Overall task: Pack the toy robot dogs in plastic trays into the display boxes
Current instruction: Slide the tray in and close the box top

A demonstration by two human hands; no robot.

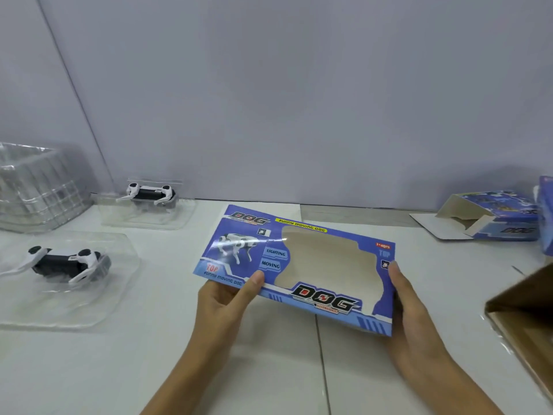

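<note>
A flattened blue display box [299, 265] with a clear window and "DOG" lettering is held just above the white table. My left hand [227, 298] grips its near left edge, thumb on the front face. My right hand [407, 307] grips its right edge, thumb on top. A black and white toy robot dog [64, 262] lies in a clear plastic tray [98, 304] at the left. A second toy dog [149, 194] sits in another clear tray [176, 218] farther back, by the wall.
A stack of empty clear trays [33, 190] stands at the far left. An opened blue display box [493, 218] lies at the back right, with another blue box [546, 217] at the right edge. A brown cardboard carton [526, 310] is at the near right.
</note>
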